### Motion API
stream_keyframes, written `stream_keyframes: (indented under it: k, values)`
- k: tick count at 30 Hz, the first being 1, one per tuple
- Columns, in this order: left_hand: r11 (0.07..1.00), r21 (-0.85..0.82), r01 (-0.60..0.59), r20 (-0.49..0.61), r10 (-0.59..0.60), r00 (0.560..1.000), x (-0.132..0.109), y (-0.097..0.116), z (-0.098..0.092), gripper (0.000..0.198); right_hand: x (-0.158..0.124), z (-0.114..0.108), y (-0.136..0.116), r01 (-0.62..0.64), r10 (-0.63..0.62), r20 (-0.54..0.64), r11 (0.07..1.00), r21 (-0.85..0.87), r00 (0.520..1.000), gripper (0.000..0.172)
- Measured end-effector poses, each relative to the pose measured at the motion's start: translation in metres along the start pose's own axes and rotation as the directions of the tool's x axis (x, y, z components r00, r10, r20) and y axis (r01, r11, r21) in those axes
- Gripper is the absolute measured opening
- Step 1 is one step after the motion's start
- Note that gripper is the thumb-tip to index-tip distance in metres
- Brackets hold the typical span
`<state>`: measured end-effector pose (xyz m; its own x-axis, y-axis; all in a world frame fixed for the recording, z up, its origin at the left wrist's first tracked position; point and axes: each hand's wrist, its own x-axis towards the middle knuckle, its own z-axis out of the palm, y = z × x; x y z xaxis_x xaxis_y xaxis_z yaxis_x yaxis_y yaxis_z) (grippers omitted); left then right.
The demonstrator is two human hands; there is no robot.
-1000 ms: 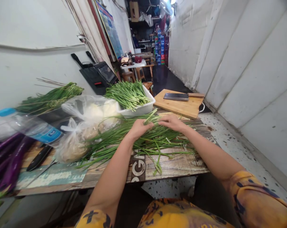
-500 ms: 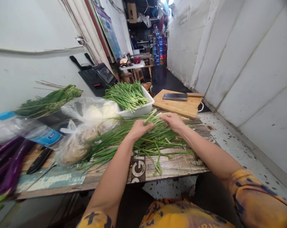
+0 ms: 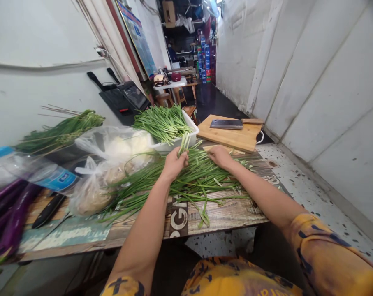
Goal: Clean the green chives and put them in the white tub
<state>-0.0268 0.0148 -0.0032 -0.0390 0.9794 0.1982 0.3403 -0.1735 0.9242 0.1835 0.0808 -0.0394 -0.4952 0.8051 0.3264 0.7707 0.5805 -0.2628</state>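
My left hand point(image 3: 175, 163) is closed around a small bunch of garlic chives point(image 3: 184, 142), their pale cut ends pointing up beside the white tub. My right hand point(image 3: 221, 157) is at the far right of the loose chive pile point(image 3: 200, 174), fingertips pinched together on stalks there. How many stalks it grips is hidden. The pile spreads over the wood-patterned table point(image 3: 217, 216), with a few bent leaves near the front edge. Behind my hands stands the white tub point(image 3: 171, 146), heaped with neatly laid chives point(image 3: 160, 123).
A cleaver point(image 3: 226, 124) lies on a wooden cutting board point(image 3: 209, 132) at back right. To the left are plastic bags point(image 3: 95, 197) of vegetables, a water bottle point(image 3: 50, 176), a black-handled knife point(image 3: 49, 211), eggplants point(image 3: 16, 222) and another green bunch point(image 3: 63, 129).
My left hand has moved slightly left and tipped its chives more upright. My right hand has left the pale ends of that bunch and lowered to the pile.
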Motion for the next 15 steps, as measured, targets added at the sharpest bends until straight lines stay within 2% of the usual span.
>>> stream_keyframes:
  k: [3,6,8,10,15]
  values:
    - [0.988,0.14,-0.058,-0.048,0.065,0.997,0.0,0.0,0.0,0.027,-0.002,-0.012,-0.006,0.04,-0.036,-0.098,0.999,0.036,0.995,0.012]
    - [0.971,0.234,-0.056,-0.033,0.065,0.997,-0.001,0.0,-0.001,0.031,-0.007,-0.03,-0.014,0.08,-0.024,-0.169,0.94,0.331,0.985,0.008]
    - [0.967,0.243,-0.072,0.006,0.073,0.997,-0.002,0.0,-0.001,0.031,-0.01,-0.04,-0.018,0.045,0.045,-0.141,0.817,0.575,0.989,0.011]
    - [0.96,0.253,-0.12,0.046,0.112,0.993,-0.002,-0.001,0.001,0.029,-0.012,-0.045,-0.022,0.008,0.096,-0.1,0.683,0.73,0.99,0.018]
    - [0.941,0.27,-0.204,0.08,0.189,0.979,-0.003,-0.004,0.008,0.022,-0.012,-0.042,-0.028,-0.047,0.161,-0.022,0.411,0.911,0.987,0.029]
